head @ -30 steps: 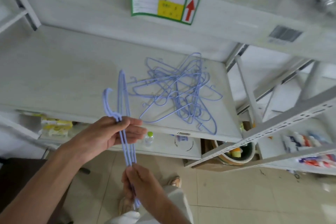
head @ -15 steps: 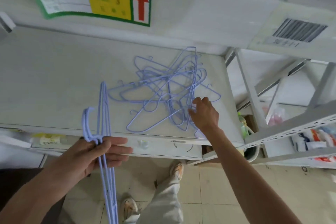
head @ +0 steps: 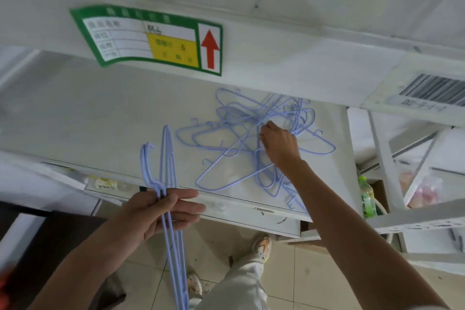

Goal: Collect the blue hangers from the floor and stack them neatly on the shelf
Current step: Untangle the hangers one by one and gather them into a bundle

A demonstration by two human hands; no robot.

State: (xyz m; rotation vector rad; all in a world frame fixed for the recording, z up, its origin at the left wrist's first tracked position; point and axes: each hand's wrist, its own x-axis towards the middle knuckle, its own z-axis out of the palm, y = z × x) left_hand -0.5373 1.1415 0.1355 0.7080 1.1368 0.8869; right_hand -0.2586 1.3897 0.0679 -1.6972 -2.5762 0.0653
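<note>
A tangled heap of blue wire hangers [head: 226, 133] lies on the white shelf [head: 88, 113], toward its right end. My right hand [head: 278, 146] reaches into the middle of the heap, fingers curled round some of the wires. My left hand [head: 161, 211] grips a neat bundle of blue hangers [head: 164, 158] by their necks in front of the shelf's front edge. The bundle stands edge-on, with its hooks pointing up and its long sides hanging down past my wrist.
A higher shelf beam with a green label [head: 151, 38] and a barcode sticker [head: 432, 90] overhangs the heap. Another rack [head: 382, 158] stands to the right with a green bottle [head: 366, 199] below. A dark object [head: 50, 234] sits at the left. Tiled floor [head: 302, 272] lies below.
My right hand let go of the bundle's lower end, reached up to the shelf and moved further into the heap. My left hand keeps holding the bundle.
</note>
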